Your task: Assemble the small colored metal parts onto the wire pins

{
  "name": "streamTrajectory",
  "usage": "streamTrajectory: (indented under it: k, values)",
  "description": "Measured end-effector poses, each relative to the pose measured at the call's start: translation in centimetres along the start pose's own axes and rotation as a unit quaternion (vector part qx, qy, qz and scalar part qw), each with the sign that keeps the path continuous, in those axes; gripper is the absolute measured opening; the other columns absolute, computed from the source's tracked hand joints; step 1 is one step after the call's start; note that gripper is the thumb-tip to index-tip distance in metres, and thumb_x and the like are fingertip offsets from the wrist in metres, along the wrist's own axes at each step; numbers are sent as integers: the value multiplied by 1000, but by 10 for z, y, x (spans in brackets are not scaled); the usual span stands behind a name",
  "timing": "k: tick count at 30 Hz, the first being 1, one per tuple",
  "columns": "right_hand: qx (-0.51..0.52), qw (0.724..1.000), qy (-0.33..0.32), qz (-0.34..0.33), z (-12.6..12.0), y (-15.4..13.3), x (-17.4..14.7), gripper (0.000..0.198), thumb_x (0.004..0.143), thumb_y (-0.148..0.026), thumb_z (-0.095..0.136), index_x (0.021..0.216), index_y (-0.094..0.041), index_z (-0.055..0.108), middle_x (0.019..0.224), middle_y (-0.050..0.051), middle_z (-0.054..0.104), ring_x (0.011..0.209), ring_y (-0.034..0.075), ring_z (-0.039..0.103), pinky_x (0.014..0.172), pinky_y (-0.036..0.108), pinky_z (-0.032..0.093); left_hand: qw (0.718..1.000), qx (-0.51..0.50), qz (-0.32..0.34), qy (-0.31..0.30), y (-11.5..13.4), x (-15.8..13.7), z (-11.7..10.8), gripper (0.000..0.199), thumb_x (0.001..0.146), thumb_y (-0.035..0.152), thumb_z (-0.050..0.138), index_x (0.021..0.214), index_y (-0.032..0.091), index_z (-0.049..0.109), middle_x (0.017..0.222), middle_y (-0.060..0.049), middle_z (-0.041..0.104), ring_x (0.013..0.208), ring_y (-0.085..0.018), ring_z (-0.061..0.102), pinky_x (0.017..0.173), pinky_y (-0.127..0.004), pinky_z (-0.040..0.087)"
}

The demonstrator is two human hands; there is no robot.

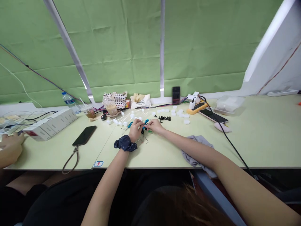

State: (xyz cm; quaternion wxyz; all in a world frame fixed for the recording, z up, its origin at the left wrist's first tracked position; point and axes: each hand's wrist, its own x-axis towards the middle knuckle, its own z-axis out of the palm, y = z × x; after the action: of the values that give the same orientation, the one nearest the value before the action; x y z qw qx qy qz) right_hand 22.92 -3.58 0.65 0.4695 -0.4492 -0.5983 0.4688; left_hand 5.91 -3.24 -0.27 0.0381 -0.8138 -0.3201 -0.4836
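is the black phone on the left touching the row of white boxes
Apart. The head view shows bare table between the black phone and the white boxes; the phone lies to their right, with only its strap trailing off toward the table edge.

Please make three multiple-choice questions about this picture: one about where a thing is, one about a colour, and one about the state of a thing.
1. Where does the black phone with the wrist strap lie?
A. On the table, to the left of the hands
B. On the white boxes
C. Under the grey cloth

2. What colour is the scrunchie on the left wrist?
A. Red
B. Dark blue with small dots
C. Yellow

3. How are the two hands placed?
A. Far apart at the table edges
B. Flat on the grey cloth
C. Close together over a small blue part

Answers:
1. A: the phone lies flat on the table, left of the left hand.
2. B: the band is navy with pale dots.
3. C: the left hand and right hand meet at the small blue part.
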Motion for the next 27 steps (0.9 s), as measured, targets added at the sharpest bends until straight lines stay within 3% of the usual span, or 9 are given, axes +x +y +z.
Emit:
streamTrajectory:
  k: [5,12,17,20,27]
  values:
    - [56,995,-77,-23,-4,2,4,33,65,-43,74,73,-12,66,60,2,62,44,6,44,43,20,35,1000,1,-9,17,-2,0,-3,15,88,19,51,88,19,66,85,-5,55,78,-16,57,70,-31,49]
    - [9,997,-72,-20,-9,3,5,41,59,-49,75,65,-9,71,75,9,68,45,4,39,42,21,29,999,-6,-32,-9,-2,-1,-1,17,90,21,47,91,18,64,85,-5,59,77,-15,58,71,-29,48]
    - [7,995,-103,-13,-10,-1,1,46,57,-53,75,73,-10,74,69,8,67,45,5,38,43,21,25,996,-1,-84,-23,2,0,-6,31,90,16,42,117,18,55,87,-5,57,76,-15,55,73,-30,48]
    - [9,993,-117,-6,-10,-4,-2,47,55,-53,76,76,-10,74,66,7,67,47,6,40,43,21,25,995,-13,-80,-56,8,1,-12,40,90,14,37,128,21,50,92,-5,56,83,-15,56,79,-30,48]
    - [3,994,-110,26,-10,-4,0,39,47,-44,82,66,-11,73,62,6,67,52,9,48,44,21,28,992,-15,-50,-113,9,1,-13,35,89,15,42,120,25,57,112,-7,59,105,-19,57,90,-32,46]
